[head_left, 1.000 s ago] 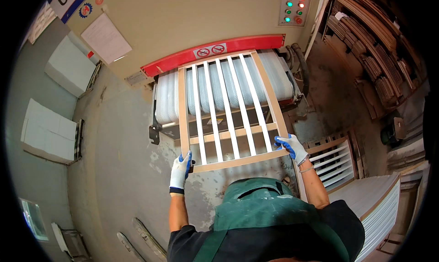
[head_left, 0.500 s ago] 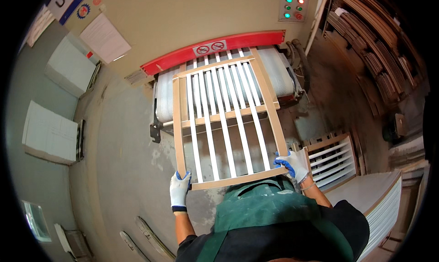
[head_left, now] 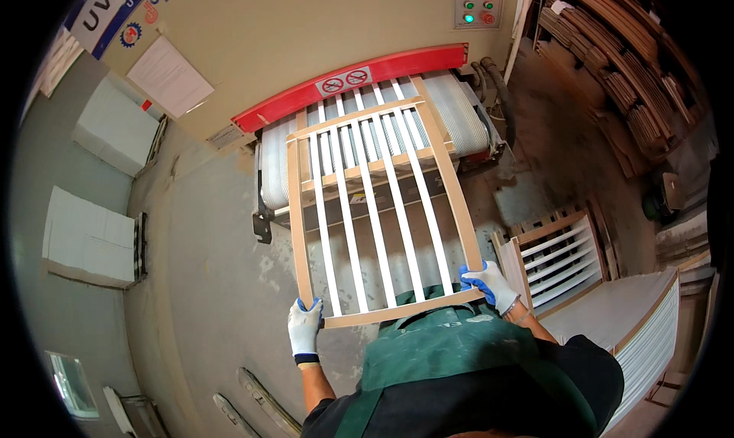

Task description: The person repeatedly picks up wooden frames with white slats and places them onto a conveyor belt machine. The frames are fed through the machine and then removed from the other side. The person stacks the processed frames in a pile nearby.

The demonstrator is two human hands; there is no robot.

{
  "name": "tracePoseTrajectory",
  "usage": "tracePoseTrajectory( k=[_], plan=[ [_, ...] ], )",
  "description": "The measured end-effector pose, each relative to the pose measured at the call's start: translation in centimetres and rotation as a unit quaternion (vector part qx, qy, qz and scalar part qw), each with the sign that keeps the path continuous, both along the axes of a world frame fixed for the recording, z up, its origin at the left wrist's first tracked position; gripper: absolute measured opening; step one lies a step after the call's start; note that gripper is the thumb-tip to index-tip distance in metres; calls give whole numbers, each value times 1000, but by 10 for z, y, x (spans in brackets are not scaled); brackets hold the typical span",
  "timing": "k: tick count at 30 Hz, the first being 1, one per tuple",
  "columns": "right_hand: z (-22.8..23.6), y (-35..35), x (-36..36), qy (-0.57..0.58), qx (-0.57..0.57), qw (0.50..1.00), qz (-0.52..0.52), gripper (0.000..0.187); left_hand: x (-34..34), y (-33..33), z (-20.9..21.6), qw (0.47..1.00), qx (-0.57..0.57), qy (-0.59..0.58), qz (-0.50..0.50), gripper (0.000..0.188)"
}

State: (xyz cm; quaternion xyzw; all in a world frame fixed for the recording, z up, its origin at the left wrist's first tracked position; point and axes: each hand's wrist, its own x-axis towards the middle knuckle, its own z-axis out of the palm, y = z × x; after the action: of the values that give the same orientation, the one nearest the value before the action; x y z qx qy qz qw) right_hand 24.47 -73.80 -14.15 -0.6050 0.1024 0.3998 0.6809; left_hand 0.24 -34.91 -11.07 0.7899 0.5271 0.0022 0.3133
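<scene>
Both of my hands wear white gloves with blue palms and grip a slatted frame [head_left: 298, 224], with tan rails and white slats, at its near corners. My left hand [head_left: 306, 327] is closed on the near left corner. My right hand [head_left: 492, 287] is closed on the near right corner. The held frame slopes away from my waist, its far end over a conveyor belt [head_left: 462, 120]. Beneath that end lies a second slatted frame [head_left: 329, 179] on the belt, its far part hidden under a red guard bar [head_left: 428, 59]. Whether the two frames touch, I cannot tell.
A beige machine [head_left: 306, 25] with a lit button panel [head_left: 479, 2] rises beyond the conveyor. To my right stand stacked slatted frames [head_left: 638, 361] and another slatted frame [head_left: 566, 262]. White stacks [head_left: 88, 235] line the left side. Long metal forks [head_left: 267, 400] lie on the floor.
The second frame has moved farther under the red bar. My hands and the near end of the held frame sit slightly lower in the view, with both grips kept. The view has shifted a little.
</scene>
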Motion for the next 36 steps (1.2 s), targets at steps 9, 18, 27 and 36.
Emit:
tracePoseTrajectory(
  k=[9, 18, 27, 36],
  plan=[
    [-2, 3, -13, -109, -52, 992, -22, 15, 4, -18, 14, 1000, 15, -21, 13, 38],
    [-11, 1, -23, -128, -55, 990, -31, 11, -18, -15, -9, 999, -14, -40, 28, 41],
    [-25, -3, -27, -143, -82, 986, -17, 22, -20, -21, -8, 996, 23, -87, 20, 33],
    [-21, 4, -28, -148, -99, 984, -1, 25, -16, -25, 4, 994, -5, -97, 49, 29]
  ],
)
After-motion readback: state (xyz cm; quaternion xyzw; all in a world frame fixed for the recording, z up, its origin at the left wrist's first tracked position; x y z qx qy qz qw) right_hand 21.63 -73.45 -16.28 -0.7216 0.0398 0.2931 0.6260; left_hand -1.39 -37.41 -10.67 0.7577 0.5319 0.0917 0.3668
